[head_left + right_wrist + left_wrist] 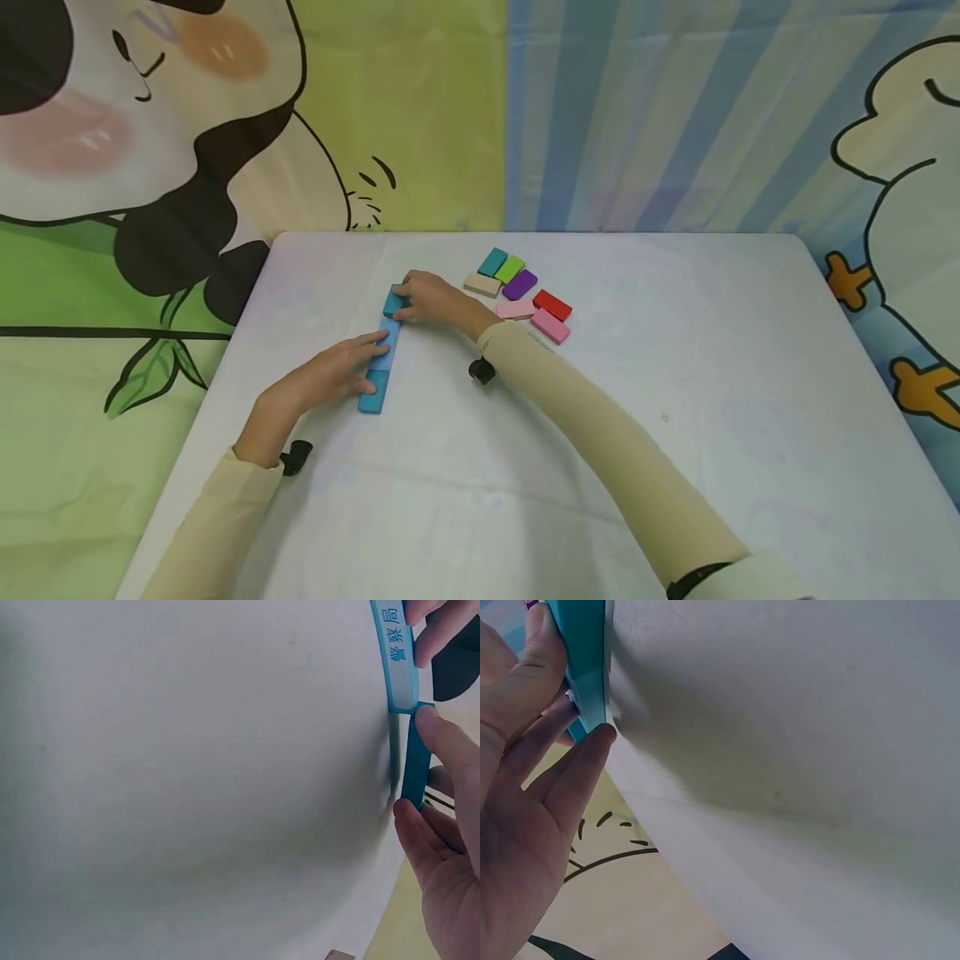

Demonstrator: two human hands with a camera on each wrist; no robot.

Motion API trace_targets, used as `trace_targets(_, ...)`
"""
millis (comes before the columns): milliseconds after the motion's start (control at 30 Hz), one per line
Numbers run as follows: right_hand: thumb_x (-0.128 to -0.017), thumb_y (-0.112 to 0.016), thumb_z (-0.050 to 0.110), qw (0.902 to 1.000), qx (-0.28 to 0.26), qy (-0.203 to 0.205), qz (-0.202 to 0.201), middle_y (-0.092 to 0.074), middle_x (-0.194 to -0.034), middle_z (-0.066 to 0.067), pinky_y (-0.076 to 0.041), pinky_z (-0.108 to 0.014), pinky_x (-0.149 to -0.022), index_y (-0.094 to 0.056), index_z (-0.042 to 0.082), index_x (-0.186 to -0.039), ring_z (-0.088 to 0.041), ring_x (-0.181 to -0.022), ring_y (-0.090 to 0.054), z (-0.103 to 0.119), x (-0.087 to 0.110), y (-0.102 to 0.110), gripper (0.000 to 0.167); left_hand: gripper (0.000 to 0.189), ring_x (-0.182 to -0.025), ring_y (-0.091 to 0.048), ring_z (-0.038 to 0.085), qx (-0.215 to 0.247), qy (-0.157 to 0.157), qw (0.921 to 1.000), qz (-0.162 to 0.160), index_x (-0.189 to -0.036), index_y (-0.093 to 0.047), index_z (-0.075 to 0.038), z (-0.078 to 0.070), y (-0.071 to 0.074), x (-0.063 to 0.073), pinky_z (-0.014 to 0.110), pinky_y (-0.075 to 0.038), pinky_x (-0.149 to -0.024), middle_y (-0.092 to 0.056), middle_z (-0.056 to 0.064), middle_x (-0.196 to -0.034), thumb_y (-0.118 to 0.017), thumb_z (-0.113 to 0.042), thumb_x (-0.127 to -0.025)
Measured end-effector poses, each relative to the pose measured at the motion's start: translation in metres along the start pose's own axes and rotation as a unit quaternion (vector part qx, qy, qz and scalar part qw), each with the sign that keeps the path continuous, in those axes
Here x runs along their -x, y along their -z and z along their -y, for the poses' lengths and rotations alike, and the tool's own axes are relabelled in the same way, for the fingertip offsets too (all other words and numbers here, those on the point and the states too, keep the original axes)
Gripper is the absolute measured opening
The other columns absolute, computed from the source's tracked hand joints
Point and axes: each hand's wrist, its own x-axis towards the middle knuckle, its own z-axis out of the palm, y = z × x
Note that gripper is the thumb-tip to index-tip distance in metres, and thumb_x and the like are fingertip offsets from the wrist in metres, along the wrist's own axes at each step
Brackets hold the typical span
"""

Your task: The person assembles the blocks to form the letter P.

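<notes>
Head view: my right fingers (407,288) pinched the far teal block (391,303) on the table's (675,467) left; my left fingers (369,339), spread, touched the light-blue block (384,362); uneven pushing could have knocked both askew.

Smooth-faced blue blocks (382,362), matt tabletop (675,350), matt cloth sleeves (600,437), faintly glossy printed backdrop (427,92)
</notes>
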Motion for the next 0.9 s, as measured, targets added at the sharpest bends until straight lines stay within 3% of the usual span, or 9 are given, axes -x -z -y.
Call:
trace_targets(133,-0.094,-0.063,0.036,0.9999,-0.003,0.001,0.01,-0.057,-0.136,-0.017,-0.045,-0.033,-0.106,-0.05,0.006,-0.14,-0.025,-0.124,-0.056,-0.002,0.0,-0.003,0.056,0.072,-0.143,-0.029,0.044,0.01,0.013,0.9998,0.008,-0.145,-0.04,0.003,0.001,0.0,0.0,0.056,-0.036,-0.11,-0.025,0.02,-0.159,-0.073,-0.014,-0.084)
trace_targets(367,-0.097,-0.057,0.034,0.998,0.038,0.048,0.014,-0.056,-0.137,-0.02,-0.043,-0.037,-0.109,-0.059,0.007,-0.126,-0.03,-0.129,-0.053,-0.006,0.0,-0.008,0.04,0.084,-0.145,-0.025,0.042,0.009,0.036,0.9989,0.028,-0.153,-0.025,-0.004,0.004,0.002,-0.002,0.058,-0.033,-0.112,-0.021,0.015,-0.162,-0.073,-0.021,-0.086)
trace_targets(567,-0.098,-0.058,0.029,0.9989,0.01,0.043,0.013,-0.052,-0.142,-0.02,-0.039,-0.037,-0.113,-0.054,0.006,-0.137,-0.03,-0.134,-0.048,-0.005,0.001,-0.011,0.045,0.102,-0.149,-0.013,0.041,-0.037,0.053,0.9955,0.069,-0.156,-0.011,-0.007,0.009,0.012,-0.014,0.059,-0.028,-0.114,-0.007,0.012,-0.165,-0.075,-0.035,-0.083)
trace_targets(733,-0.099,-0.056,0.024,0.999,0.006,0.042,0.017,-0.05,-0.144,-0.018,-0.037,-0.037,-0.115,-0.052,0.008,-0.138,-0.029,-0.136,-0.047,-0.005,0.0,-0.015,0.043,0.108,-0.15,-0.009,0.041,-0.057,0.062,0.9915,0.099,-0.156,-0.009,-0.004,0.006,0.018,-0.021,0.059,-0.027,-0.115,-0.002,0.016,-0.165,-0.077,-0.039,-0.079)
trace_targets(900,-0.1,-0.055,0.022,0.9991,0.019,0.033,0.021,-0.044,-0.15,-0.017,-0.034,-0.038,-0.117,-0.048,0.01,-0.142,-0.029,-0.14,-0.042,-0.004,0.004,-0.01,0.045,0.108,-0.15,-0.01,0.041,-0.074,0.076,0.9886,0.107,-0.156,-0.009,-0.005,0.001,0.021,-0.025,0.059,-0.029,-0.113,-0.001,0.018,-0.164,-0.076,-0.041,-0.079)
